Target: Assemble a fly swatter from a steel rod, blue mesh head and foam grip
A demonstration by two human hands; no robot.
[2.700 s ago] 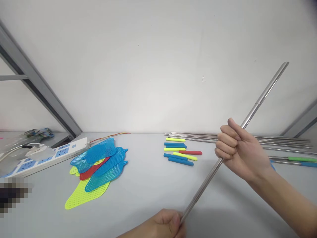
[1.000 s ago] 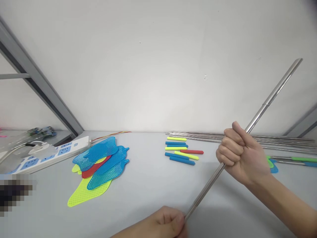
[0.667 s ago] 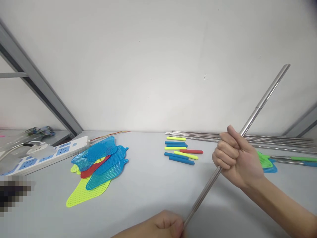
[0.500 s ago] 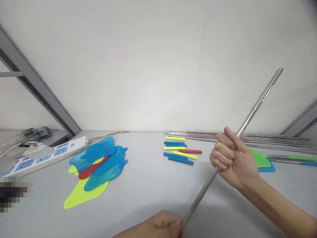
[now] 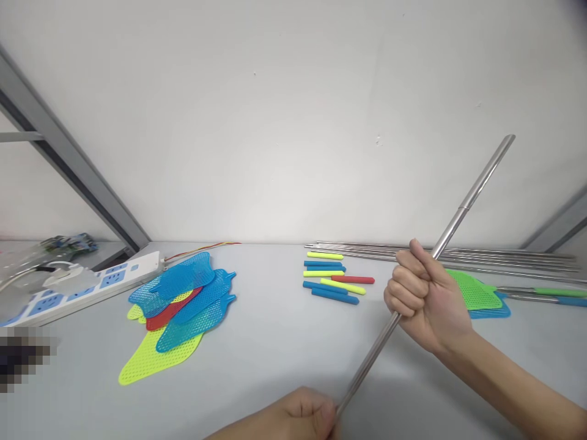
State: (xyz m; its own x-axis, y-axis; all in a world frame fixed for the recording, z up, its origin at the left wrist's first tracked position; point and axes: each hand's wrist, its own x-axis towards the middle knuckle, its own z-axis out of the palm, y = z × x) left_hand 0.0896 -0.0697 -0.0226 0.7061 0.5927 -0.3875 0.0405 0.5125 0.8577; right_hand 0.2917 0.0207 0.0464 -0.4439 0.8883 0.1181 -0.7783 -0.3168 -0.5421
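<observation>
A shiny telescopic metal rod (image 5: 487,174) slants across the right half of the view, its thicker end up and to the right. My right hand (image 5: 424,296) is wrapped round the middle of the rod, thumb along it. At the bottom edge, my left hand (image 5: 307,415) pinches the thin lower end, which its fingers partly hide. Past my right hand lie fly swatters with a green head (image 5: 474,290) and a blue head, on metal rods with a green handle (image 5: 559,293) and a blue handle (image 5: 571,302).
Blue, red and yellow mesh swatter heads (image 5: 192,324) overlap on the grey table at left. Several coloured handle sleeves (image 5: 334,295) lie mid-table. More metal rods (image 5: 513,256) run along the wall. A white power strip (image 5: 137,267) and plastic bag sit far left.
The rod and my right hand have shifted slightly left and down. My left hand stays in almost the same place, still pinching the lower end.
</observation>
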